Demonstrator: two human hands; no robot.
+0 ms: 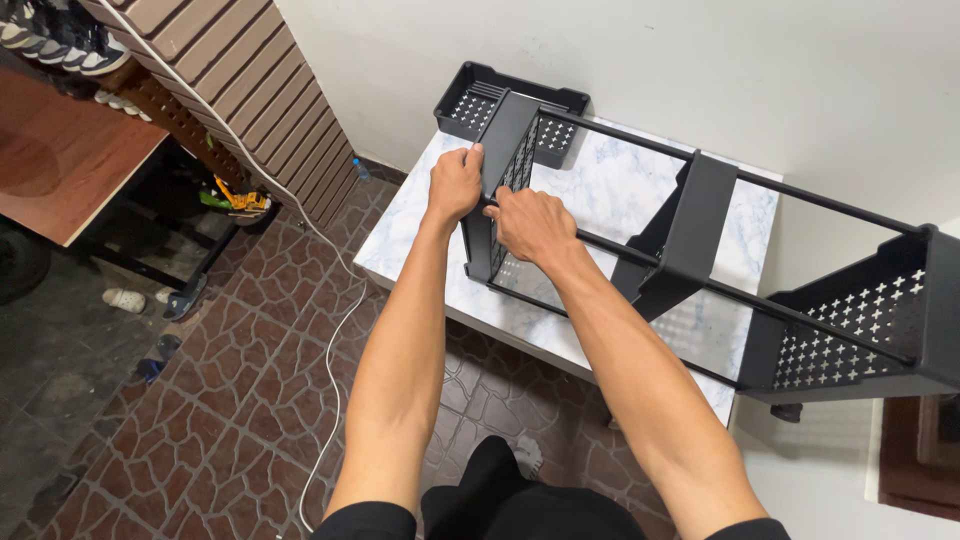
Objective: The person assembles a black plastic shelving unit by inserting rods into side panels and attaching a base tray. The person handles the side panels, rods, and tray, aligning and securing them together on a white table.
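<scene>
Mid-assembly on a black metal shelf rack (700, 230), lying on its side across a marble-patterned table (620, 185) set against the white wall (700, 60). Left hand (455, 185) closed around the top edge of a perforated shelf tray (505, 170), thumb and fingers wrapped tight. Right hand (535, 225) clenched narrow on the near rail (620, 250) just where it meets that tray, knuckles up; whether anything small sits inside the fist, cannot tell. Looks like seating or tightening the tray on the rails. Next move probably calls for a firm, square push along the rails with the tray held upright so it doesn't bind.

Long axis of the rack running from far left to near right, rails parallel, one end tray (480, 105) at the far corner of the table, the other end tray (860, 320) overhanging the near right edge. Middle tray (690, 225) standing between them. White cable (330, 330) trailing over the patterned floor tiles (230, 400) on the left.
</scene>
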